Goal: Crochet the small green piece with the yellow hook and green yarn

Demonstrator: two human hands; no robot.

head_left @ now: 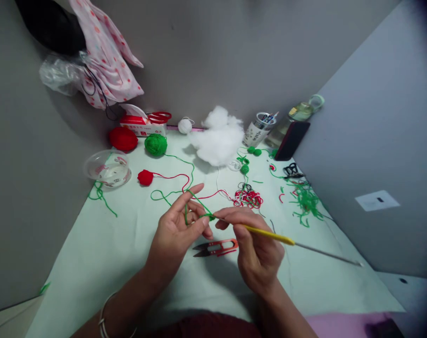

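Two hands: left [180, 227], palm up | right [259, 244], fingers curled round crochet hook [269, 234]

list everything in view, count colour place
hook: 1, yellow, centre
snips: 1, orange, centre
strands: several, mixed, centre
yarn balls: 4, two red, green, white, left
small balls: several, green, right
stuffing: 1, white, back
bowl: 1, clear, left
box: 1, red-white, back
scissors: 1, red, on box
pen cup: 1, silver, back
bottle: 1, green, back
phone: 1, black, back
scraps: many, mixed, right
cloth: 1, pink, upper left
table: 1, pale, underneath
hands: 2, bare, centre
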